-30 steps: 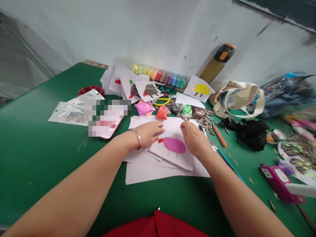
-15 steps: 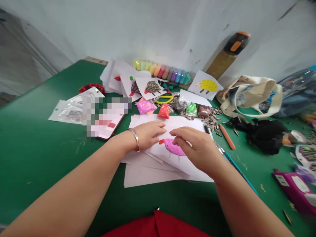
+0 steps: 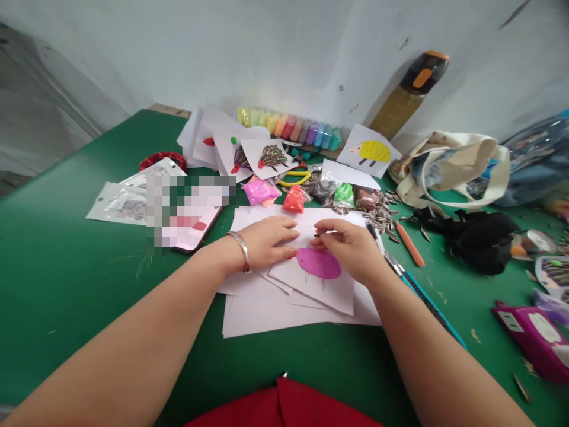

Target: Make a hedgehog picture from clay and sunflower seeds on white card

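My left hand, with a silver bracelet at the wrist, lies flat with fingers stretched out on the white paper sheets. Its fingertips rest at the left of a pink clay animal shape, which has a red snout and two drawn legs below, on the topmost sheet. Above that shape, my right hand is closed in a pinch. A small dark piece shows at its fingertips, too little of it visible to tell its kind. Just beyond the sheets lie bags of pink clay and red clay.
Sunflower seeds are scattered behind the papers. An orange stick tool and a blue cutter lie to the right. A phone is at left. Finished hedgehog pictures, a bottle and a cloth bag stand behind.
My right hand has drawn back slightly up and its fingers have closed into a pinch, uncovering more of the pink shape. My left hand stays in place.
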`<action>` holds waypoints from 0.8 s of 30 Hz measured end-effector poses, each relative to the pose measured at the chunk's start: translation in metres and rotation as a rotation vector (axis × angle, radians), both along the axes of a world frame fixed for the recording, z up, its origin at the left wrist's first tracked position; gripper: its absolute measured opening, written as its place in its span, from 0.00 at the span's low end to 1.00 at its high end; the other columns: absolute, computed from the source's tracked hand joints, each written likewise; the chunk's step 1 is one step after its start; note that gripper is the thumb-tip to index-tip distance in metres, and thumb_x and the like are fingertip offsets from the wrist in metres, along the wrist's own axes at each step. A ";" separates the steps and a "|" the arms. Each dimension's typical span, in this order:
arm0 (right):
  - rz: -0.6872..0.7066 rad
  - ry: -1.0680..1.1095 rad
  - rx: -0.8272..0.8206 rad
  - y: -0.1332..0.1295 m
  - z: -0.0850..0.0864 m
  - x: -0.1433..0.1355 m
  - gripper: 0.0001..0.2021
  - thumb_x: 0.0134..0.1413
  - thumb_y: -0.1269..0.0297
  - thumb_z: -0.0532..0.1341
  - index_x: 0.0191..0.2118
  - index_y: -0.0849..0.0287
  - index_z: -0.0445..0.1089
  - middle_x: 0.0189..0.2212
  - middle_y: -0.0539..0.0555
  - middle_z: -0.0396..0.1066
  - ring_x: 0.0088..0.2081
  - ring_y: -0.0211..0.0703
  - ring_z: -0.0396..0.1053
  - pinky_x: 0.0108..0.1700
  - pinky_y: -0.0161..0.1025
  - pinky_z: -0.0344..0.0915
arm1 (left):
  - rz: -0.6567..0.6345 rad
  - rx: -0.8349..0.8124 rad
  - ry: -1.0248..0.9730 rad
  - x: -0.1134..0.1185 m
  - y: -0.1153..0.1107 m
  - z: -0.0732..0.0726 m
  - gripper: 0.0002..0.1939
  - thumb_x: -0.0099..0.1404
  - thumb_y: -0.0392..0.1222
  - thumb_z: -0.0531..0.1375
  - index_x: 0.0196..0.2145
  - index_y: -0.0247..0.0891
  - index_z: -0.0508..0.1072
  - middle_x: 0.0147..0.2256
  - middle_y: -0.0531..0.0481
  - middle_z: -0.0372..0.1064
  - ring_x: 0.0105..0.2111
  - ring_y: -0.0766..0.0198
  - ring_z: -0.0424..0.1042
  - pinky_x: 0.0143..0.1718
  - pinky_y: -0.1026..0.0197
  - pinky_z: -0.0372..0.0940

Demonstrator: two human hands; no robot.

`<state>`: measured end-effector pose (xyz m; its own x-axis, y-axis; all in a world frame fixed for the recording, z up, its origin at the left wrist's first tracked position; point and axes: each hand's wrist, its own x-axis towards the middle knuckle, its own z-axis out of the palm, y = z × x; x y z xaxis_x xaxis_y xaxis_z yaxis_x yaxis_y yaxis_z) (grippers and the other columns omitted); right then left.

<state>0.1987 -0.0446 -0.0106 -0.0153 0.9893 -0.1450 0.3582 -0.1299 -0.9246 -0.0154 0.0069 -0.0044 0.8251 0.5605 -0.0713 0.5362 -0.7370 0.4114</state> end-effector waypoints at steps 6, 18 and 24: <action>0.041 0.074 -0.002 0.008 -0.013 0.003 0.11 0.54 0.65 0.59 0.42 0.59 0.72 0.28 0.53 0.76 0.31 0.42 0.76 0.40 0.44 0.74 | 0.105 0.031 -0.001 0.009 -0.005 -0.003 0.18 0.66 0.48 0.58 0.48 0.33 0.74 0.55 0.37 0.65 0.55 0.48 0.63 0.58 0.49 0.58; 0.047 0.043 0.022 0.009 -0.014 0.003 0.13 0.53 0.68 0.58 0.44 0.59 0.71 0.28 0.52 0.76 0.32 0.40 0.75 0.40 0.41 0.72 | 0.111 0.050 -0.035 0.009 -0.004 -0.005 0.16 0.67 0.45 0.55 0.47 0.37 0.75 0.54 0.41 0.65 0.54 0.51 0.65 0.56 0.50 0.60; 0.071 0.002 0.049 0.010 -0.012 0.003 0.12 0.54 0.68 0.57 0.44 0.59 0.72 0.29 0.52 0.76 0.31 0.40 0.75 0.39 0.41 0.72 | 0.111 0.066 -0.016 0.011 -0.006 -0.003 0.16 0.66 0.45 0.56 0.47 0.36 0.74 0.53 0.39 0.65 0.53 0.49 0.64 0.55 0.47 0.60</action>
<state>0.2017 -0.0350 -0.0229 -0.0861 0.9916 -0.0963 0.3629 -0.0588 -0.9300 -0.0042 0.0013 -0.0077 0.7584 0.6515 -0.0183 0.6098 -0.6993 0.3730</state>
